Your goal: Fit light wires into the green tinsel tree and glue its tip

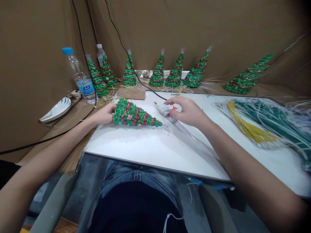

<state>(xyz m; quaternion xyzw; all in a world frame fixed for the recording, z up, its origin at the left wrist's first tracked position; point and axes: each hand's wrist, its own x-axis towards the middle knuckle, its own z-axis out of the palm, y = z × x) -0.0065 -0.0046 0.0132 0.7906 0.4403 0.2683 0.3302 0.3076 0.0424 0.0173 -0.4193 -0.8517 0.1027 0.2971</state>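
A small green beaded tree [134, 115] with red bands lies on its side on the white board [155, 152], its point aimed to the right. The left hand [105, 114] is closed around the tree's wide base and holds it flat against the board. Just right of the tree's tip, the right hand [188, 111] rests curled over a white tool [164, 110], fingers bent down onto it; how firmly it grips cannot be made out. A black cord [150, 90] runs from behind the tree up the cardboard wall [194, 29].

Behind the lying tree, along the back of the surface, six more trees stand upright in a row: two at the left [97, 77] [108, 72], one in the middle [129, 72], and three to the right [157, 72] [175, 72] [197, 71]. One further tree [247, 77] leans well off to the right of that row. That makes eight trees in all.

Left of the lying tree stand two plastic bottles, one with a blue cap [81, 77] and one with a white cap [100, 55] partly hidden behind the trees. A white dish [55, 110] sits farther left, near the edge of the surface. Far to the right of the lying tree, a bundle of green, yellow and white strands [264, 124] is spread over the board.
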